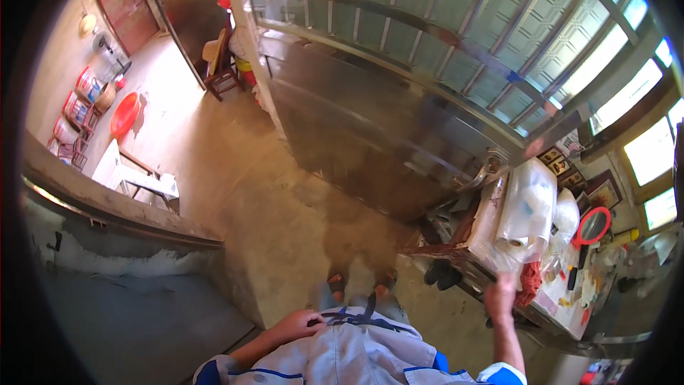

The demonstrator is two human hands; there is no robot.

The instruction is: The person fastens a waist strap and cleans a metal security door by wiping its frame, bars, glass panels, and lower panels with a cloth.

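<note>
So the person's standing on a bare concrete floor (pixel 285 221) right next to a cluttered table (pixel 563 314), and that table is pretty much the anchor for everything here. Their right hand (pixel 501 292) is up at the near edge of the table, touching the bottom of a big bundle of clear plastic bags (pixel 524 217) that's piled on it. Fingers look curled against the plastic, but it's blurry enough that I honestly can't tell if it's a real grip or just a touch. Just beyond the hand on the table there's a reddish cloth (pixel 529 279), and farther along a round red-rimmed mirror (pixel 593 226). The left hand (pixel 298 326) is well away from the table, resting at their waist with the fingers loosely bent, holding nothing. Across the floor from the table is a red basin (pixel 125 114) and a wooden chair (pixel 219 71) by the doorway.
</note>
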